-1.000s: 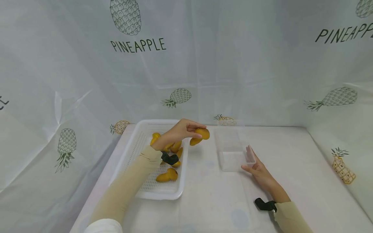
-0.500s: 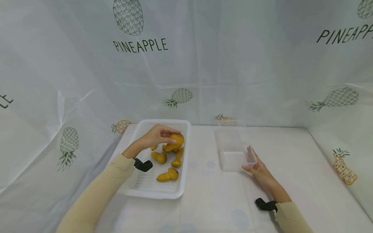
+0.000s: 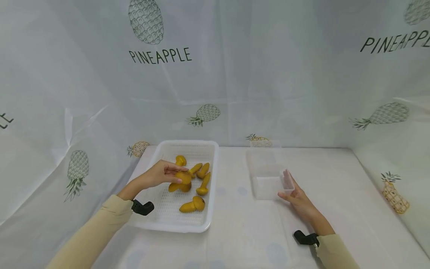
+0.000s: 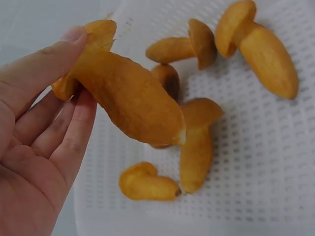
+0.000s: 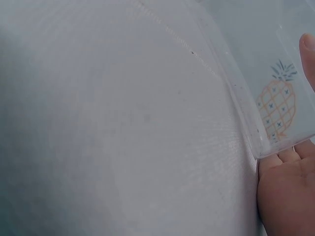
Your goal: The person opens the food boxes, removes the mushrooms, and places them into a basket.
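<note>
My left hand [image 3: 160,175] pinches a yellow-orange mushroom [image 4: 135,101] by its cap, thumb on one side and fingers on the other, over the white basket [image 3: 212,198]. In the left wrist view its thick stem points away from the palm. Several more mushrooms lie in the basket, among them one with a dark-spotted cap [image 3: 199,203] near the front. My right hand [image 3: 302,202] holds the near right corner of a clear plastic box [image 3: 265,195], the thumb at its front and the fingers along its right side. No mushroom shows inside the box.
Behind the box extends its clear lid panel [image 3: 262,157]. The basket and box stand apart on a pale tablecloth [image 3: 235,231]. White pineapple-print sheeting [image 3: 268,82] hangs behind the table and at both sides. A black wrist device [image 3: 306,238] sits on each wrist.
My left hand has moved left and toward me with its mushroom, from beyond the basket's right rim to over the basket's middle. The right hand and the box have stayed in place.
</note>
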A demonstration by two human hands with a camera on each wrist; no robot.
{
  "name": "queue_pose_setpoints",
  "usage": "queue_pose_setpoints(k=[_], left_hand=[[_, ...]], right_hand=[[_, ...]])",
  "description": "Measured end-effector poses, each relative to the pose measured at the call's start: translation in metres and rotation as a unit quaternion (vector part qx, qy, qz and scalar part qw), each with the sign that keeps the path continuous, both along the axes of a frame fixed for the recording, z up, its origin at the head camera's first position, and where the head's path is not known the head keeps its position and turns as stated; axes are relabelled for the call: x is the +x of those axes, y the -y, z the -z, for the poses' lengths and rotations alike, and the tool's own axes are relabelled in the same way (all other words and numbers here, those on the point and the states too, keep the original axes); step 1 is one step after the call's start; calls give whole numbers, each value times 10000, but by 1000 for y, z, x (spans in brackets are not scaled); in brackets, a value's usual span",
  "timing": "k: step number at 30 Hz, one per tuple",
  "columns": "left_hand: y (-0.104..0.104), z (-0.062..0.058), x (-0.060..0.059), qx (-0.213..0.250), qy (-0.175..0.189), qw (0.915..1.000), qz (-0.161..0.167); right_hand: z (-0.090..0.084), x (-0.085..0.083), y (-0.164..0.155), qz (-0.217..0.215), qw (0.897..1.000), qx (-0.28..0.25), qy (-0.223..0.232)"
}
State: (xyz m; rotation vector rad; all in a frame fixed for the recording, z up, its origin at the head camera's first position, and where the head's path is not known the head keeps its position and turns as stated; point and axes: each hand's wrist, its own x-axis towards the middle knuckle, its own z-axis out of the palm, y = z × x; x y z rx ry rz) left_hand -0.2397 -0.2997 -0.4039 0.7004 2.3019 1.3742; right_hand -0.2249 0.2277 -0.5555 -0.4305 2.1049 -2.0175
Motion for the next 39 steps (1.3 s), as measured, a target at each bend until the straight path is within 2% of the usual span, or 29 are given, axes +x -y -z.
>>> queue_pose_setpoints(k=[7, 14, 16, 22, 27, 31, 33, 39], left_hand=[[18, 8, 4, -564, -200, 9982, 14], [30, 23, 13, -464, 540, 9974, 125], [33, 26, 13, -461, 605, 9970, 116], [39, 22, 6, -567, 205, 9982, 20], [36, 13, 0, -848, -368, 9957, -28], [32, 8, -2, -944, -718, 9924, -337], [30, 6, -4, -870, -896, 9910, -485], [29, 7, -8, -880, -1373, 9809, -1056]], right_hand=[[1, 0, 2, 110, 9999, -52, 19], [1, 2, 3, 47, 9999, -93, 32], [2, 2, 2, 37, 10000, -81, 34], [1, 1, 4, 181, 9998, -70, 95], [-3, 2, 3, 319, 9993, -116, 169], [-6, 2, -1, 331, 9993, 33, 139], [-8, 3, -4, 195, 9997, -123, 119], [-21, 6, -24, -662, 9942, -853, -2]])
